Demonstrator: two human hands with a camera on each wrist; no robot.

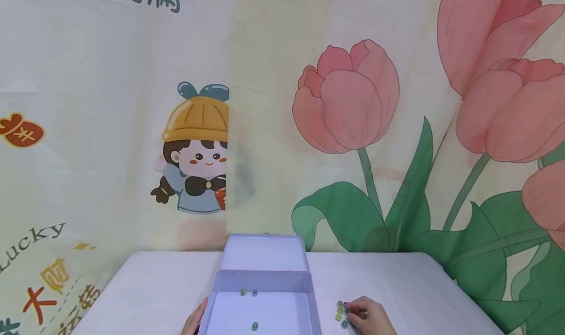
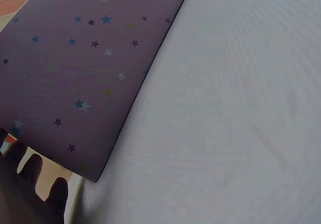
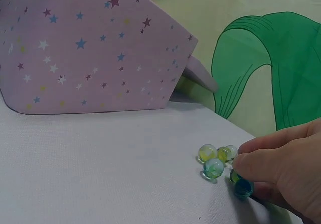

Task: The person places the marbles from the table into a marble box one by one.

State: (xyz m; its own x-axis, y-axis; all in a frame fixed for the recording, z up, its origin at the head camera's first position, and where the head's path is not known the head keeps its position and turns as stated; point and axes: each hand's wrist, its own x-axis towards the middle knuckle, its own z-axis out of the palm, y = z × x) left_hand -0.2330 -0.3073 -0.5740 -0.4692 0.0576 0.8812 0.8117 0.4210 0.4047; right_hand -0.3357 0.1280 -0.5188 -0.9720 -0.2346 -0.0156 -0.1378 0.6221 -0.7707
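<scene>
Fingers of the right hand, drawn narrow, touch a marble cluster at three o'clock from the lilac box; whether one is pinched cannot be told. The left hand, fingers spread, rests against the box at nine o'clock. Inner marbles: two toward eleven o'clock, one nearer the viewer.

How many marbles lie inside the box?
3: a yellow-green marble and a grey marble at the back, a green marble nearer. The box is cut off below; others may hide.

Starry lilac box, greenish marbles
</scene>
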